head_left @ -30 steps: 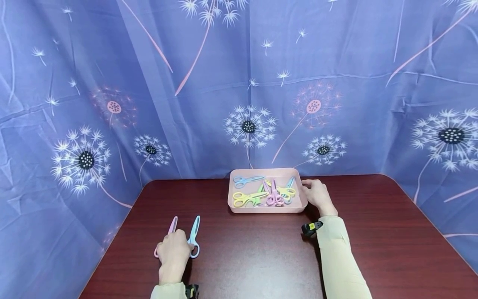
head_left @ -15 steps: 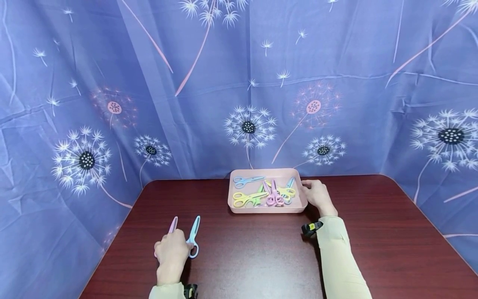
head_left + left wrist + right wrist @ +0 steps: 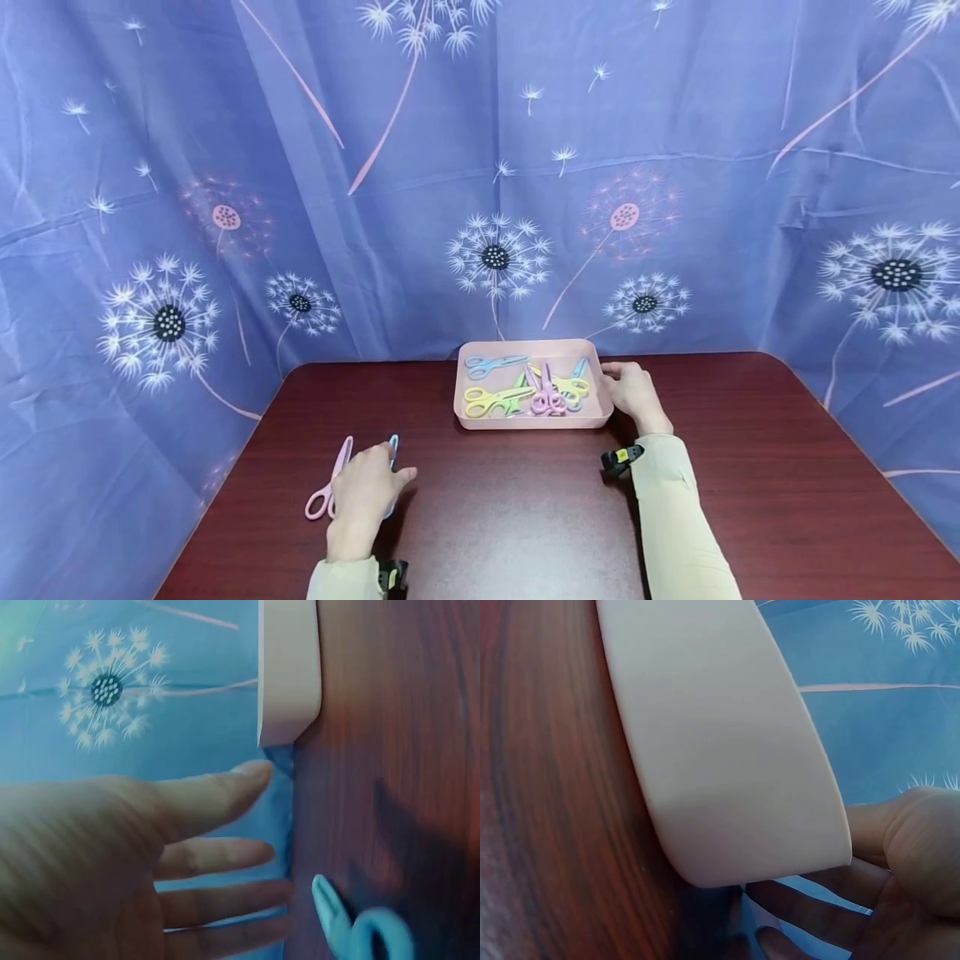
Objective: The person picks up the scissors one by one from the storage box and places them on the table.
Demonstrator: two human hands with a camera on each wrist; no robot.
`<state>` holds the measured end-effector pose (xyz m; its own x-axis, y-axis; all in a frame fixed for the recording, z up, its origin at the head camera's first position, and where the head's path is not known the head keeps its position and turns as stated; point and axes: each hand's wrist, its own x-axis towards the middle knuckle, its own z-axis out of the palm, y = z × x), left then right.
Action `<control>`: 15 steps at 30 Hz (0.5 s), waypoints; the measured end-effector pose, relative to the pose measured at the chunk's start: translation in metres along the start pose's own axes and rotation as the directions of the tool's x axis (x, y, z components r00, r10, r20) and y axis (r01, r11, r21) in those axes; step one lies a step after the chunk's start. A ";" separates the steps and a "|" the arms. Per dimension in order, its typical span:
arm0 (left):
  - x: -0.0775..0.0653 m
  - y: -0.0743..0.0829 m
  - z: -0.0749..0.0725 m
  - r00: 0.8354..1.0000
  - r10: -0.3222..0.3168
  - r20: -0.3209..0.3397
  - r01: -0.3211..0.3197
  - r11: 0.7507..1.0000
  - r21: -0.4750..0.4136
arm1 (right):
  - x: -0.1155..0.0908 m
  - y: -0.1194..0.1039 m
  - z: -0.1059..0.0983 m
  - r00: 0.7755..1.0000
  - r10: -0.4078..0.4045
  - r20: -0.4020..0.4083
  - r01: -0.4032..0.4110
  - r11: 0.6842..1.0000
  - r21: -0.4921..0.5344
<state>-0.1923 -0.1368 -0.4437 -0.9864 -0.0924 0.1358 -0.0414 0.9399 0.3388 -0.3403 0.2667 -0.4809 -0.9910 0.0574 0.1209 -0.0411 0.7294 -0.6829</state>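
My left hand (image 3: 366,490) hovers over a pair of blue scissors (image 3: 393,447) on the table, partly covering it. In the left wrist view its fingers are extended and apart, holding nothing, with the blue scissors (image 3: 379,934) below them. Just left of the hand lies a pair of pink scissors (image 3: 321,500), its blades pointing away. My right hand (image 3: 633,393) rests against the right end of a shallow pink tray (image 3: 525,423). In the right wrist view its fingers reach behind the tray's corner (image 3: 735,825), which hides the thumb's tip. Inside the tray lie yellow scissors (image 3: 480,402), pink scissors (image 3: 546,398) and blue scissors (image 3: 487,364).
The dark red-brown table (image 3: 765,483) has rounded far corners. A blue curtain (image 3: 420,275) with dandelion prints hangs along its back and sides. The tray stands at the far edge, near the curtain. More scissors overlap in the tray's right half.
My left hand has let go of the pink and blue scissors and lifted, its thumb now spread to the right. The right hand stays at the tray; the head view shifts slightly.
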 end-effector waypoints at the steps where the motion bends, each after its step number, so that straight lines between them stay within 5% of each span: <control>1: 0.002 0.002 0.002 1.000 0.004 0.009 -0.003 1.000 -0.012 | 0.000 0.000 0.001 1.000 0.003 0.005 -0.003 1.000 0.006; 15: 0.053 0.042 0.024 0.973 0.230 -0.036 -0.231 0.972 -0.045 | 0.002 0.001 0.000 1.000 -0.013 0.001 0.013 1.000 0.000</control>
<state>-0.2501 -0.0941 -0.4450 -0.9631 0.1139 0.2437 0.1949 0.9200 0.3400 -0.3424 0.2675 -0.4819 -0.9905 0.0472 0.1293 -0.0541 0.7300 -0.6813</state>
